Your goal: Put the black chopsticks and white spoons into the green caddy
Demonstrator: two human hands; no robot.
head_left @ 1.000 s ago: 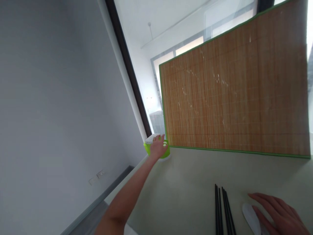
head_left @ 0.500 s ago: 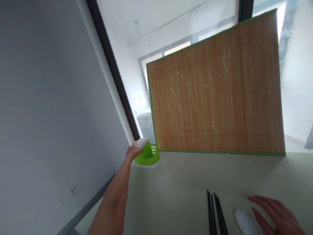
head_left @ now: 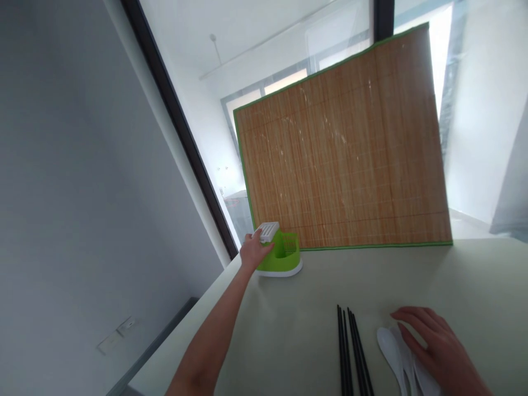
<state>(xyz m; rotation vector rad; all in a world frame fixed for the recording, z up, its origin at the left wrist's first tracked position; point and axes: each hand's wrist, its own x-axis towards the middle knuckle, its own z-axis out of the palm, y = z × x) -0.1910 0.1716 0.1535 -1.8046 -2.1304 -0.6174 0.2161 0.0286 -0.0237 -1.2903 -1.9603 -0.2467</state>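
Observation:
At the table's far left, my left hand [head_left: 253,251] is closed round the side of a green plastic utensil holder [head_left: 284,265] with a white slatted top piece [head_left: 269,231] and a white base. The holder is upright and its open basket part shows at the right. At the lower right, my right hand [head_left: 433,346] hovers over or rests on several white spoons [head_left: 391,352], thumb and fingers apart, partly covering them. Whether it touches them I cannot tell. Several black chopsticks [head_left: 353,352] lie side by side left of the spoons.
A brown bamboo mat [head_left: 342,148] with green edging stands upright against the glass behind the table [head_left: 297,313]. A grey wall [head_left: 103,192] runs along the left, with a socket plate [head_left: 117,334] low on it. The table's left edge is near my left arm.
My left hand and the utensil holder have shifted right, so the holder now overlaps the mat's lower left corner. The view has turned, and more of the spoons shows beside my right hand.

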